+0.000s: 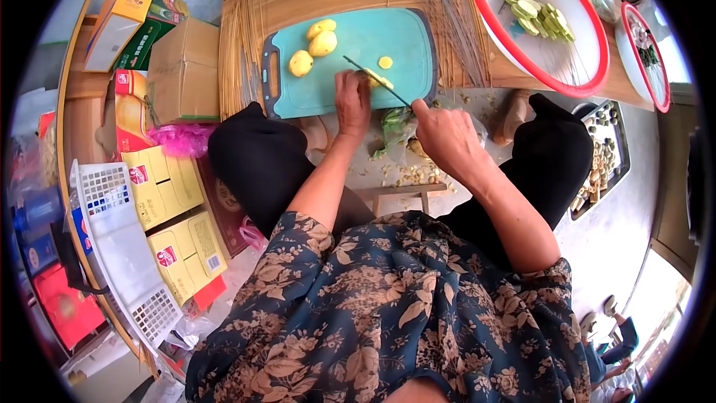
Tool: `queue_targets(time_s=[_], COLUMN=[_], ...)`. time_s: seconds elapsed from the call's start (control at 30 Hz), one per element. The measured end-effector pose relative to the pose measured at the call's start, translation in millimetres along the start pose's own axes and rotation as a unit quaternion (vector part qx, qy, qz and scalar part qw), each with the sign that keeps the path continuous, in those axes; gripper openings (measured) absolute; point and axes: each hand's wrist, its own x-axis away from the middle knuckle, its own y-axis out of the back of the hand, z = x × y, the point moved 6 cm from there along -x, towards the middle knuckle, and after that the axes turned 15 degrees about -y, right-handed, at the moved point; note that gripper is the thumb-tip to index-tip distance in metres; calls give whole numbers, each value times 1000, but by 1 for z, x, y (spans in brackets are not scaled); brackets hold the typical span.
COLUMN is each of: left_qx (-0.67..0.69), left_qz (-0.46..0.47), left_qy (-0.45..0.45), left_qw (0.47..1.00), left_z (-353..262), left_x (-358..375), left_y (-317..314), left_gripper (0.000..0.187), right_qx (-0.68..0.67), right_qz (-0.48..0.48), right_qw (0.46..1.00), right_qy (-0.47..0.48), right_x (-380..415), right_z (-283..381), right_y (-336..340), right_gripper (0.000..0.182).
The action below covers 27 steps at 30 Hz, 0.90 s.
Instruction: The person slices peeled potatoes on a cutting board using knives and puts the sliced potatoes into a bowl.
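Observation:
A teal cutting board (406, 33) with dark handles lies on the wooden table. My right hand (449, 138) is closed round the handle of a knife (394, 93), its blade slanting up and left across the board. Against the left side of the blade, my left hand (352, 103) has its fingers curled on a potato, mostly hidden beneath them. Yellow potato slices (380, 79) lean along the blade's far side, and one round slice (385, 62) lies flat beyond it. Three whole peeled potatoes, including one at the front (300, 63), rest on the board's left half.
Thin skewers (455, 26) lie on both sides of the board. A red-rimmed basin (492, 26) holds green slices on skewers; a smaller basin (647, 60) stands beyond. Cartons (183, 67) and a white plastic basket (127, 231) are at left. Scraps (414, 174) litter the floor near a tray (617, 168).

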Motion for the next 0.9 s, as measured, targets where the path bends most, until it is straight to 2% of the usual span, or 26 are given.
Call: queue_targets(time_s=[0.17,0.27,0.33,0.4,0.47,0.57,0.7,0.77,0.9], left_qx=[11,-8,2,10,-3,21,36,18,27], left_qz=[0,-7,-7,-7,-10,-9,-11,-22,-17], left_qy=[22,-9,7,22,-7,13,19,3,14], left_qw=[1000,1000,1000,1000,1000,1000,999,1000,999], left_z=[-3,-3,-3,-1,-1,6,7,5,2], left_x=[-1,-2,-1,-1,-2,2,3,3,2], left_y=[1,0,0,0,0,-2,-1,-2,-2], left_gripper=[17,18,17,16,15,16,15,13,14], right_qx=[6,3,11,12,14,-3,-45,-47,-57], right_qz=[15,24,28,35,42,68,82,134,148], right_qw=[1000,1000,999,999,999,994,993,984,984], right_qy=[-12,-8,-15,-23,-29,-82,-73,-110,-77], right_x=[6,7,6,5,3,2,21,31,36], right_z=[-5,-6,-6,-6,-7,-24,-45,-55,-55], right_y=[-1,-2,-4,-4,-2,5,28,26,11], right_gripper=[15,17,20,18,17,15,16,15,16])
